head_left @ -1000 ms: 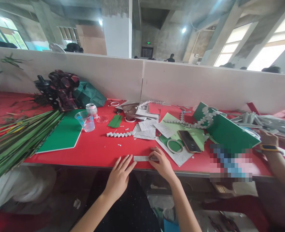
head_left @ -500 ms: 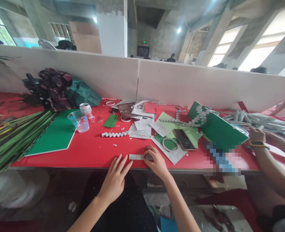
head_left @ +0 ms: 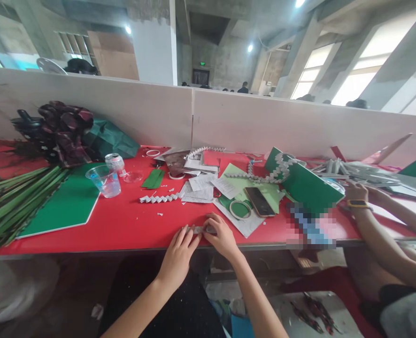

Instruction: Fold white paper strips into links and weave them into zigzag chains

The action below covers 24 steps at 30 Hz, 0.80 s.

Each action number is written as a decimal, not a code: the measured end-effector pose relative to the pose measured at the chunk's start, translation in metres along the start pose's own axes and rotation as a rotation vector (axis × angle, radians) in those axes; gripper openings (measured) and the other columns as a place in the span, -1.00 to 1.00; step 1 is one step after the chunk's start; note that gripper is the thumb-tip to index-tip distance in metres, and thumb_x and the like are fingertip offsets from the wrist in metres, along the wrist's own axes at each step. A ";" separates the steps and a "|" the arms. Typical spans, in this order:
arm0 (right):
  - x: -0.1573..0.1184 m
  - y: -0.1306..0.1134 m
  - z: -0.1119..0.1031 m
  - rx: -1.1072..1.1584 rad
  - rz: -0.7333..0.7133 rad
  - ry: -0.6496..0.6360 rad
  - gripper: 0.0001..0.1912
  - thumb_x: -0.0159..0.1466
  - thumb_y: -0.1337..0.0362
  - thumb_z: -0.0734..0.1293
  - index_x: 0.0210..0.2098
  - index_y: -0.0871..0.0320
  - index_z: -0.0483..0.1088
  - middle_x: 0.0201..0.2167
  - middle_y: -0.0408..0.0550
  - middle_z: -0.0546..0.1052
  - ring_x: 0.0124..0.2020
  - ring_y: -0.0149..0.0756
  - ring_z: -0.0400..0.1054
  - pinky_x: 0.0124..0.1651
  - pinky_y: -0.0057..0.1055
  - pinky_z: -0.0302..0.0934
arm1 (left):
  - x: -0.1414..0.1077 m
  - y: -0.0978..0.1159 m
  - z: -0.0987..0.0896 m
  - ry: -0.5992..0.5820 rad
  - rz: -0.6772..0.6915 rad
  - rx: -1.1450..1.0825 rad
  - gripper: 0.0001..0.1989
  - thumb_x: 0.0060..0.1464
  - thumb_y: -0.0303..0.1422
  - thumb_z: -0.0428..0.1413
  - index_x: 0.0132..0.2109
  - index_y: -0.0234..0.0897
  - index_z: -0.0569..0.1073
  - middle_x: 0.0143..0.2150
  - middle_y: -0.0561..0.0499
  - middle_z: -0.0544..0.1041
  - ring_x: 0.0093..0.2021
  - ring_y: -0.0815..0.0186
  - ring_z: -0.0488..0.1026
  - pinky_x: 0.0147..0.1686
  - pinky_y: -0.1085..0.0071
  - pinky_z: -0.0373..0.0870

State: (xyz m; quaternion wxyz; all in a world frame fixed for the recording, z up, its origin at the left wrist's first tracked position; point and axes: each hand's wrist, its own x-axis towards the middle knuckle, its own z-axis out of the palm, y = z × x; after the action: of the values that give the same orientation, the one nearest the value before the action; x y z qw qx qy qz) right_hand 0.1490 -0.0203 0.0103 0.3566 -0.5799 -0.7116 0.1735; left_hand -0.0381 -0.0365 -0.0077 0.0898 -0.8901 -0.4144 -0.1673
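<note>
Left hand point(head_left: 178, 253): fingertips pressed flat on the left end of the paper strip point(head_left: 200, 230), fingers extended, nothing clasped.
Right hand point(head_left: 221, 236): fingers curled over the strip's right end, pinning it down.
Strip location: near edge of the red table point(head_left: 130, 220), between both hands.
Adjacent: tape ring point(head_left: 238, 209) and phone point(head_left: 259, 201), just beyond, to the right.

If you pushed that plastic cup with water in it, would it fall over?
Probably it would slide first. The plastic cup looks thin and light, with only a little water low down. A hard push near the rim might tip it, spilling onto the red table.
</note>
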 end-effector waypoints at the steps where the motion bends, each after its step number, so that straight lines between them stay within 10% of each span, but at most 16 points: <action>1: 0.000 0.000 0.000 0.002 0.005 -0.002 -0.78 0.08 0.41 0.28 -0.30 0.02 0.42 0.06 -0.10 0.38 0.20 -0.16 0.16 0.15 -0.24 0.12 | -0.001 -0.003 0.001 0.002 0.015 0.004 -0.40 0.06 -0.65 -0.15 0.21 -0.17 0.32 0.23 -0.07 0.35 0.28 0.15 0.19 0.22 0.15 0.20; 24: 0.000 -0.003 -0.001 0.032 0.050 -0.009 -0.85 0.08 0.40 0.30 -0.38 0.04 0.42 0.03 -0.15 0.39 0.16 -0.19 0.19 0.08 -0.34 0.12 | -0.024 -0.044 -0.004 0.041 0.055 0.056 -0.33 0.02 -0.70 -0.18 0.24 -0.14 0.29 0.34 0.03 0.18 0.32 0.20 0.12 0.23 0.17 0.21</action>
State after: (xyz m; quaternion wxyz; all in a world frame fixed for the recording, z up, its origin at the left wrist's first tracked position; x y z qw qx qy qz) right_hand 0.1476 -0.0210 0.0132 0.3582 -0.5910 -0.6956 0.1965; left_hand -0.0868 -0.0265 -0.0119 0.1279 -0.8945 -0.3926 -0.1712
